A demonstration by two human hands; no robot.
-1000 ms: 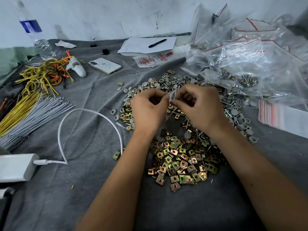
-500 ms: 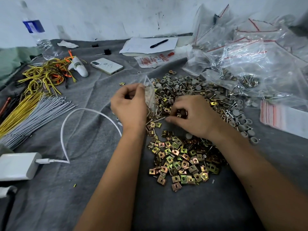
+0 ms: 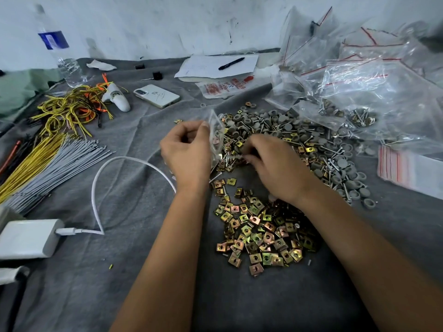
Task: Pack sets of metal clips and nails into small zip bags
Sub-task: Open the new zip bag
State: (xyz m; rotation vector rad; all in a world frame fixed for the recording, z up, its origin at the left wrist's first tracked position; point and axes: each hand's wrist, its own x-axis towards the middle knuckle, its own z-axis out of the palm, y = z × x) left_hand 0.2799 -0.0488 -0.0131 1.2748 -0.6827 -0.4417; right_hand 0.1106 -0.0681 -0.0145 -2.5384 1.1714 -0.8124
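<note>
Both hands have parted since a second ago: the left hand (image 3: 185, 152) now pinches a small zip bag (image 3: 215, 137) upright at 12 o'clock of the brassy metal clips (image 3: 259, 226). Curled down at 3 o'clock of the bag, the right hand (image 3: 273, 164) gathers nails (image 3: 318, 149); whether its fingers grip any cannot be told. Filling appears underway; next, pieces must enter the bag's narrow mouth. Clear, crinkled plastic shows a few pieces inside.

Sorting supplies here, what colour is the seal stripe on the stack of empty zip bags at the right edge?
Red, on the flat stack of clear zip bags; clearest in the head view.
</note>
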